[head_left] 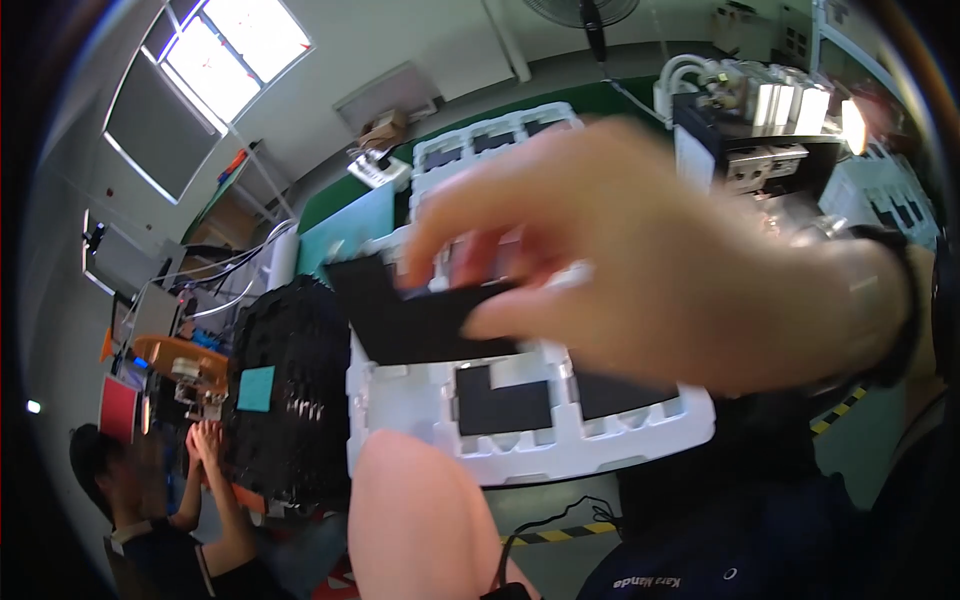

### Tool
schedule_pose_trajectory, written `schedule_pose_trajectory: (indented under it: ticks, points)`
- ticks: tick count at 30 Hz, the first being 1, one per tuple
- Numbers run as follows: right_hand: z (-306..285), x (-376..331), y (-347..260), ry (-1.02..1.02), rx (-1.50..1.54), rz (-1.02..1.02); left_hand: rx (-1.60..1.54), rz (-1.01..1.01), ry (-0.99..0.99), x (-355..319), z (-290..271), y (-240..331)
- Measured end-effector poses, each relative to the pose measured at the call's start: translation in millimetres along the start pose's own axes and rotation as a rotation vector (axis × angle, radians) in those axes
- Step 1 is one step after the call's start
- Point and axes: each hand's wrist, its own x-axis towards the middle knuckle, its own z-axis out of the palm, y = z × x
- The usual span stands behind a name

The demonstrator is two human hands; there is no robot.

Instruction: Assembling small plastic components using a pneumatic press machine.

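Observation:
My right hand (570,250), blurred by motion, reaches in from the right. Its thumb and fingers pinch a thin black notched plate (410,325), which is tilted above a white moulded tray (520,460). Under the plate, the tray's pockets hold more flat black pieces, including an L-shaped one (500,405) and a partly covered one (625,395). The pocket at the tray's near left shows bare white. My bare left arm (415,510) rises from the lower edge over the tray's near rim, and no fingers of that hand show.
Left of the tray rises a stack of black trays (290,420) with a teal note (256,389). Another white tray (450,130) lies behind, beside a teal sheet (355,225). Metal equipment (760,110) stands at the far right. A co-worker (150,500) works at the lower left.

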Motion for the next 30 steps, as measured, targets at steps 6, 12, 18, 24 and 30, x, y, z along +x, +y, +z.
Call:
schedule_pose_trajectory:
  ticks: [6,12,18,24,30]
  points:
    - [-147,-122,15,0.037,-0.137,0.388,0.133,0.018,0.155,35,-10,-23]
    - [-183,-193,67,0.069,-0.017,0.696,-0.180,-0.227,0.480,106,-17,-45]
    - [-161,-187,109,0.144,-0.300,0.348,-0.600,-0.362,0.615,156,0,-154]
    - [-156,-184,132,0.227,-0.515,-0.045,-0.735,-0.278,0.564,171,-5,-165]
    - [-146,-174,131,0.158,-0.813,-0.138,-0.818,-0.282,0.550,170,4,-170]
